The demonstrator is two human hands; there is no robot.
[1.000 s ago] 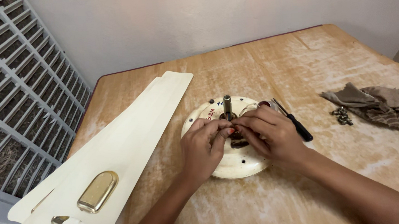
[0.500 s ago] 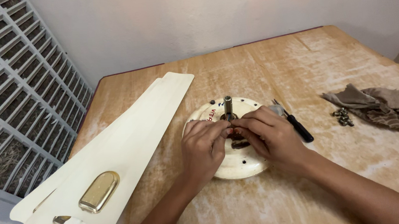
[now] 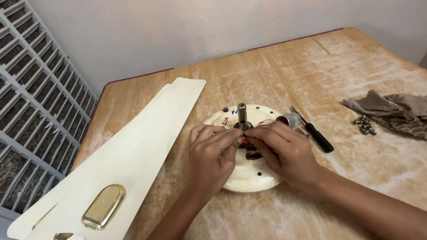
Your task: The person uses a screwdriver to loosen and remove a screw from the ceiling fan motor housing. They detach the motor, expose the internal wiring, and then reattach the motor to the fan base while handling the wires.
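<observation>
Together, left hand (image 3: pixel 213 153) and right hand (image 3: pixel 282 150) pinch something small, perhaps wires, beside the motor shaft (image 3: pixel 242 114) on the round cream fan motor plate (image 3: pixel 251 175).

Our left hand (image 3: pixel 215 153) and right hand (image 3: pixel 279 148) cover the middle of the disc (image 3: pixel 248 175), so we cannot tell what the fingertips pinch beside the shaft (image 3: pixel 242 115). The blades (image 3: pixel 121 173) run off the bottom-left edge, their brackets cut short. The screws (image 3: pixel 364 125) by the rag (image 3: pixel 401 113) are too small to count. Our right forearm leaves the frame at the lower right.
</observation>
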